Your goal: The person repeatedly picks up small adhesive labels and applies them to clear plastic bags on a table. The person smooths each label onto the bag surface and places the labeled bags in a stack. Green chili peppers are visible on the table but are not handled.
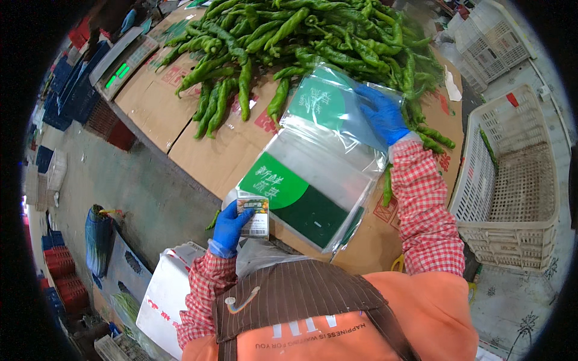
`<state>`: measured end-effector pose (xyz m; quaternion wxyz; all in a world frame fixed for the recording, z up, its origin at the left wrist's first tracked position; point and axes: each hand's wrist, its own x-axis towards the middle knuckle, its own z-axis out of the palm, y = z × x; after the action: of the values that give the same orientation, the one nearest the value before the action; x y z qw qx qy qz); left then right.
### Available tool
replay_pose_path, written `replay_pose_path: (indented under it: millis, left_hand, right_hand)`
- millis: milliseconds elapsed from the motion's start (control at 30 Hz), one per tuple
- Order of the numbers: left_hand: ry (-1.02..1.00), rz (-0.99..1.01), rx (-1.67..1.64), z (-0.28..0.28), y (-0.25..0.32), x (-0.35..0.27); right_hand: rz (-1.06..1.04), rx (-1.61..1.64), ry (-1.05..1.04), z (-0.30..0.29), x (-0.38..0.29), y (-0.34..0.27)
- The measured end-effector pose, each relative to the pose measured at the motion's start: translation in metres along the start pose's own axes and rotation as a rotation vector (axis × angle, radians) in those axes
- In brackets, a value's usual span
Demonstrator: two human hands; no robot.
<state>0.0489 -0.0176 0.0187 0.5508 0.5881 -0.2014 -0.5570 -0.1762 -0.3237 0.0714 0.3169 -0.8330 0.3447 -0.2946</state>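
My left hand [230, 227], in a blue glove, grips a small stack of printed labels [258, 224] with pictures and barcodes, near the table's front edge. Beside it lies a stack of clear plastic produce bags [331, 176] with green printed panels. Across the far end of that stack is another clear bag [316, 98], its green panel turned away from me. My right hand [383, 115], also blue-gloved, lies on this bag with its fingers stretched out; whether it pinches the film cannot be told. Just beyond is a large heap of long green peppers [289, 40].
Flattened cardboard [216, 155] covers the table. A digital scale [124, 63] with lit green digits stands at the far left. A white plastic crate [510, 180] holding a pepper is on my right. A white box [165, 289] stands at my left, with yellow-handled scissors [397, 263] near my right sleeve.
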Motion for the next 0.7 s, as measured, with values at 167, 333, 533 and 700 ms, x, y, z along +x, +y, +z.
replay_pose_path:
  millis: [167,333,533,700]
  left_hand:
    - [0.118,0.018,-0.129,-0.014,-0.013,-0.044]
    - [0.104,0.050,-0.079,-0.021,-0.022,-0.059]
    - [0.119,0.038,-0.106,-0.019,-0.021,-0.069]
    - [0.082,0.110,-0.083,-0.018,-0.016,-0.072]
  right_hand:
    - [-0.224,-0.306,-0.042,-0.002,-0.020,-0.009]
    - [-0.253,-0.390,-0.062,0.006,-0.037,-0.037]
    - [-0.222,-0.297,0.002,0.034,-0.074,-0.077]
    - [-0.031,0.131,-0.042,0.083,-0.121,-0.119]
